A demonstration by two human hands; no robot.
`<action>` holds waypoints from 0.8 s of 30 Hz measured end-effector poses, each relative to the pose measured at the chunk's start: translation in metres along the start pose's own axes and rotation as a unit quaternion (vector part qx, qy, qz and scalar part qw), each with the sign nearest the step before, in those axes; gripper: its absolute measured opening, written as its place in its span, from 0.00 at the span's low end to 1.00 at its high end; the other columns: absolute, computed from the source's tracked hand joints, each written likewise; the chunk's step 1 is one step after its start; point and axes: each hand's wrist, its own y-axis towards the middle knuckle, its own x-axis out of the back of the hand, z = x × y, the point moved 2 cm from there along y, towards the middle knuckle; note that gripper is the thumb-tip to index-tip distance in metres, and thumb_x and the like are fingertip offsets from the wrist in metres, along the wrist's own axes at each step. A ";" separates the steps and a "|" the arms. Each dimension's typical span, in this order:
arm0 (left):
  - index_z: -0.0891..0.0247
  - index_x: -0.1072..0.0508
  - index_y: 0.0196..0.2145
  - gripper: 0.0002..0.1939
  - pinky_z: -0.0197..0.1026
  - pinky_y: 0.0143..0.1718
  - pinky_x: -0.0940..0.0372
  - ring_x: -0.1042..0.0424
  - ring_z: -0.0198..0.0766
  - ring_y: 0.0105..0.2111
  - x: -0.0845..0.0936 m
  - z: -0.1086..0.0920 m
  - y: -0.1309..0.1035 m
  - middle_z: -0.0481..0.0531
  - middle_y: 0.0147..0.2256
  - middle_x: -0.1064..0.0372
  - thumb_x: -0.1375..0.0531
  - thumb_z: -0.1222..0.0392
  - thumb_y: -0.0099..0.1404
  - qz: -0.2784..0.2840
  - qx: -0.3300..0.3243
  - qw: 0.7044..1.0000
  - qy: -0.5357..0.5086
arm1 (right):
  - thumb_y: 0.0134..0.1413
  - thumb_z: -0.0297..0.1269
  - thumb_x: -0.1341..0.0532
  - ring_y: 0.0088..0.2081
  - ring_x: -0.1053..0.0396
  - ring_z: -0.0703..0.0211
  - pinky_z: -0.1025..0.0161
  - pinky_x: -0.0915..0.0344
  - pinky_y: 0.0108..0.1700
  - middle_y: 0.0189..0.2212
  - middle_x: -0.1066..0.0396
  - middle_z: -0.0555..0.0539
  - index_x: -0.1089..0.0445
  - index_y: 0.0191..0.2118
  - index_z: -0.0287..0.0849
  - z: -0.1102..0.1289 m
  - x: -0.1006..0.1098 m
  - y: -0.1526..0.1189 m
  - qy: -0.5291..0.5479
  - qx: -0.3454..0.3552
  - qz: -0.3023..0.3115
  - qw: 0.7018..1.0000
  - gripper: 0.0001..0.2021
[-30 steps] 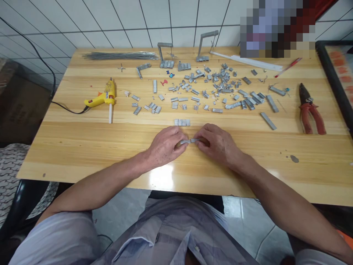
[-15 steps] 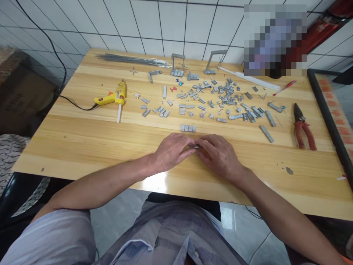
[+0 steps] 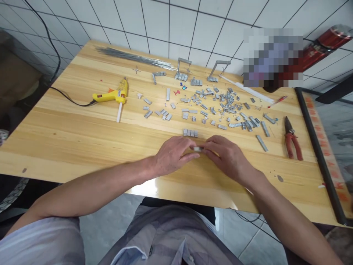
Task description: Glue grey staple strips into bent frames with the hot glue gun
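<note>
A small, short grey metal strip (image 3: 198,148) spans the gap between my hands, low over the table. My left hand (image 3: 173,155) has its fingertips on the strip's left end, with the thumb stretched out just below. My right hand (image 3: 230,156) pinches the other end between thumb and fingers. Just beyond the hands lies a block of several grey strips set side by side (image 3: 190,133). Farther back, many loose grey metal pieces (image 3: 227,103) are scattered. My fingers cover both ends of the held strip.
A yellow glue gun (image 3: 113,95) lies at left, its cord running off the table (image 3: 68,147). Pliers (image 3: 292,141) with red handles lie at right. Thin metal rods (image 3: 135,59) and two small upright grey frames (image 3: 182,68) are at the back, near the tiled wall.
My hands have drawn slightly apart, so more of the strip shows between them. My left thumb has moved away from the fingers. The camera view has shifted and tilted.
</note>
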 end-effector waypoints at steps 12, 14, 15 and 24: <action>0.62 0.29 0.38 0.05 0.40 0.37 0.36 0.28 0.36 0.33 0.001 0.007 0.002 0.49 0.34 0.24 0.41 0.62 0.74 0.027 0.037 0.998 -0.042 | 0.56 0.38 0.37 0.39 0.27 0.45 0.49 0.31 0.43 0.38 0.23 0.40 0.18 0.39 0.45 -0.149 0.043 0.016 -0.193 -0.281 -0.124 0.932 0.11; 0.62 0.29 0.38 0.05 0.39 0.37 0.36 0.28 0.36 0.33 0.000 0.007 0.002 0.49 0.34 0.24 0.41 0.62 0.74 0.027 0.037 0.998 -0.042 | 0.56 0.39 0.37 0.43 0.27 0.42 0.48 0.31 0.45 0.39 0.24 0.40 0.18 0.41 0.44 -0.151 0.040 0.017 -0.194 -0.287 -0.117 0.931 0.11; 0.62 0.29 0.37 0.05 0.39 0.37 0.36 0.28 0.36 0.33 0.000 0.007 0.002 0.49 0.34 0.24 0.41 0.62 0.74 0.027 0.039 0.998 -0.041 | 0.56 0.38 0.37 0.43 0.27 0.42 0.47 0.31 0.46 0.39 0.24 0.39 0.18 0.42 0.44 -0.148 0.039 0.017 -0.190 -0.288 -0.120 0.931 0.12; 0.63 0.26 0.36 0.07 0.39 0.39 0.33 0.27 0.36 0.33 0.033 0.016 0.027 0.50 0.33 0.24 0.42 0.63 0.73 -0.025 0.109 0.994 0.009 | 0.64 0.38 0.36 0.35 0.25 0.53 0.55 0.28 0.40 0.34 0.22 0.45 0.21 0.44 0.46 -0.058 0.021 0.008 -0.047 -0.109 -0.141 0.983 0.07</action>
